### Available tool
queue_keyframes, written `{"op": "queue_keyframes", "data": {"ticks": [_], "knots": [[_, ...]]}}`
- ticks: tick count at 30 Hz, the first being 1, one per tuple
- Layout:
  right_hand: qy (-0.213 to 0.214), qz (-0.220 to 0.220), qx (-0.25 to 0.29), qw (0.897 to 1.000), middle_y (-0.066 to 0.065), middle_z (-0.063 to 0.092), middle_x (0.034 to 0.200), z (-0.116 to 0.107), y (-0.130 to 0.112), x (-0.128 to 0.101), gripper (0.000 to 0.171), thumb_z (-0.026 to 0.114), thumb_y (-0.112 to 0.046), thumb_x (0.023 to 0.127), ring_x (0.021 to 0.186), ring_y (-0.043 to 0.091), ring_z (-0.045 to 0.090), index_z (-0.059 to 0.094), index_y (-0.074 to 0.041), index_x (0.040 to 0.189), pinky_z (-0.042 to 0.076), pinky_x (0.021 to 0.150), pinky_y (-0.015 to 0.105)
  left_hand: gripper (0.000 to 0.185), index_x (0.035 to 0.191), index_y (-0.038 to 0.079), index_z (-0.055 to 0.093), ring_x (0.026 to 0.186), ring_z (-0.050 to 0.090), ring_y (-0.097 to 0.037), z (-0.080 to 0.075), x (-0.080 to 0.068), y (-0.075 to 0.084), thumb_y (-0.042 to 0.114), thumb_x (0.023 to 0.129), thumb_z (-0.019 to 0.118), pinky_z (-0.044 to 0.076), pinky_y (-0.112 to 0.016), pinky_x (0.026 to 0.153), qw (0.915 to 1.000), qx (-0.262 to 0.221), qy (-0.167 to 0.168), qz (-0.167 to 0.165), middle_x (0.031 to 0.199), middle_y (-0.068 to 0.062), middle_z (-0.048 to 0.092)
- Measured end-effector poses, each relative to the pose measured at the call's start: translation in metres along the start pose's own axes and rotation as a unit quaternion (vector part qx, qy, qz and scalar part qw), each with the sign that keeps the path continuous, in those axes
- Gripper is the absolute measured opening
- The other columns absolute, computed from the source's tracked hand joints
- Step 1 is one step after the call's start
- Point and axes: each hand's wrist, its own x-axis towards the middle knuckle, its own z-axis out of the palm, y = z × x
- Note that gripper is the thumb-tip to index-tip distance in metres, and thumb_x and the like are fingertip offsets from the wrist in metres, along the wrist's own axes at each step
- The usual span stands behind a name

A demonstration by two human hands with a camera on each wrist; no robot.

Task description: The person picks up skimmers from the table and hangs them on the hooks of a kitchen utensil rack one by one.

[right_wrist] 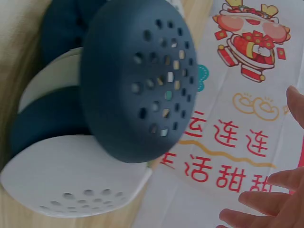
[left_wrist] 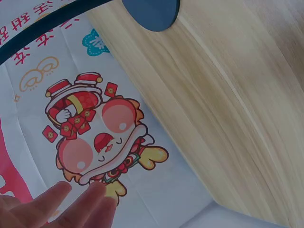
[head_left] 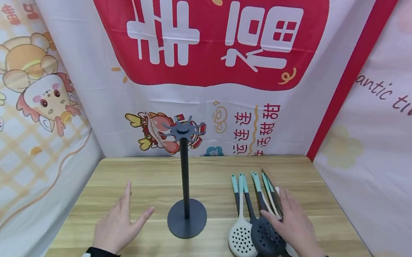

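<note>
Several utensils (head_left: 257, 214) point handles away; right hand (head_left: 293, 224) rests flat, seemingly ungripping, left hand (head_left: 118, 223) open.

Bare table (head_left: 150, 180) left of stand (head_left: 186, 220); utensils (head_left: 256, 231) crowd right.

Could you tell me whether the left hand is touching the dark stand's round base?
Apart. The head view shows bare wooden table between the left hand and the stand's base.

A pale wooden table (head_left: 224, 175) is carrying a dark stand (head_left: 187, 208), which is sitting upright on its round base near the middle. Just to its right, a bunch of kitchen utensils (head_left: 253, 214) is lying flat, overlapping, handles pointing away toward the back.
</note>
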Motion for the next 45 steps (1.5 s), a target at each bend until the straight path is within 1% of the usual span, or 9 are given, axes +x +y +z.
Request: {"op": "queue_keyframes", "data": {"ticks": [3, 9, 15, 20, 25, 30, 34, 39, 45], "knots": [[-0.012, 0.011, 0.010, 1.000, 0.034, 0.027, 0.155, 0.004, 0.003, 0.001, 0.112, 0.044, -0.081, 0.086, 0.138, 0.054, 0.033, 0.020, 0.005, 0.154, 0.034, 0.108, 0.068, 0.105, 0.159, 0.013, -0.005, 0.126, 0.053, -0.049, 0.002, 0.003, 0.000, 0.076, 0.090, 0.042, 0.054, -0.057, 0.081, 0.9995, -0.027, -0.014, 0.000, 0.153, -0.024, 0.039], [-0.024, 0.035, 0.028, 0.999, 0.039, 0.039, 0.144, 0.014, 0.013, 0.006, 0.105, 0.053, -0.070, 0.090, 0.127, 0.055, 0.045, 0.022, 0.008, 0.152, 0.043, 0.100, 0.065, 0.108, 0.159, 0.012, -0.009, 0.127, 0.054, -0.044, 0.004, 0.011, 0.005, 0.077, 0.089, 0.042, 0.050, -0.058, 0.094, 0.9970, -0.069, -0.034, 0.009, 0.153, -0.024, 0.040], [-0.045, 0.060, 0.025, 0.997, 0.040, 0.037, 0.145, 0.021, 0.023, 0.011, 0.104, 0.055, -0.067, 0.090, 0.129, 0.055, 0.043, 0.022, 0.011, 0.151, 0.041, 0.102, 0.065, 0.107, 0.159, 0.013, -0.007, 0.128, 0.054, -0.042, 0.008, 0.016, 0.012, 0.075, 0.090, 0.046, 0.045, -0.061, 0.101, 0.9932, -0.110, -0.031, 0.019, 0.155, -0.024, 0.037], [-0.062, 0.074, 0.028, 0.995, 0.041, 0.035, 0.146, 0.026, 0.029, 0.011, 0.106, 0.052, -0.071, 0.090, 0.131, 0.057, 0.039, 0.020, 0.010, 0.152, 0.038, 0.105, 0.066, 0.105, 0.159, 0.016, -0.005, 0.130, 0.053, -0.042, 0.012, 0.019, 0.018, 0.074, 0.090, 0.047, 0.046, -0.060, 0.101, 0.9909, -0.130, -0.022, 0.029, 0.156, -0.021, 0.037], [-0.074, 0.090, 0.028, 0.993, 0.040, 0.036, 0.145, 0.032, 0.031, 0.011, 0.105, 0.050, -0.073, 0.090, 0.131, 0.057, 0.039, 0.026, 0.011, 0.150, 0.037, 0.105, 0.066, 0.103, 0.160, 0.016, -0.003, 0.130, 0.053, -0.040, 0.015, 0.022, 0.025, 0.073, 0.090, 0.048, 0.048, -0.059, 0.099, 0.9891, -0.141, -0.023, 0.036, 0.155, -0.020, 0.038], [-0.081, 0.089, 0.018, 0.993, 0.041, 0.041, 0.141, 0.037, 0.031, 0.011, 0.102, 0.050, -0.070, 0.091, 0.129, 0.056, 0.042, 0.031, 0.014, 0.146, 0.039, 0.105, 0.064, 0.103, 0.160, 0.017, 0.000, 0.131, 0.053, -0.039, 0.021, 0.024, 0.034, 0.075, 0.089, 0.047, 0.047, -0.058, 0.101, 0.9878, -0.148, -0.033, 0.035, 0.156, -0.017, 0.038], [-0.075, 0.072, 0.021, 0.994, 0.041, 0.045, 0.138, 0.039, 0.027, 0.012, 0.099, 0.049, -0.069, 0.092, 0.128, 0.055, 0.044, 0.038, 0.015, 0.142, 0.040, 0.105, 0.064, 0.105, 0.160, 0.018, 0.002, 0.131, 0.054, -0.037, 0.026, 0.025, 0.042, 0.079, 0.086, 0.046, 0.048, -0.057, 0.101, 0.9864, -0.155, -0.038, 0.038, 0.156, -0.014, 0.039], [-0.082, 0.066, 0.025, 0.994, 0.039, 0.046, 0.139, 0.042, 0.023, 0.012, 0.103, 0.045, -0.074, 0.091, 0.128, 0.054, 0.045, 0.040, 0.016, 0.140, 0.040, 0.105, 0.063, 0.106, 0.160, 0.021, 0.004, 0.131, 0.055, -0.035, 0.029, 0.028, 0.051, 0.082, 0.084, 0.046, 0.049, -0.057, 0.100, 0.9850, -0.163, -0.039, 0.039, 0.156, -0.012, 0.041], [-0.087, 0.064, 0.017, 0.994, 0.040, 0.047, 0.137, 0.046, 0.020, 0.012, 0.096, 0.049, -0.067, 0.094, 0.127, 0.054, 0.046, 0.041, 0.017, 0.139, 0.041, 0.104, 0.062, 0.101, 0.160, 0.021, 0.006, 0.130, 0.056, -0.034, 0.030, 0.030, 0.059, 0.074, 0.087, 0.052, 0.048, -0.056, 0.102, 0.9830, -0.173, -0.034, 0.052, 0.155, -0.010, 0.042]]}}
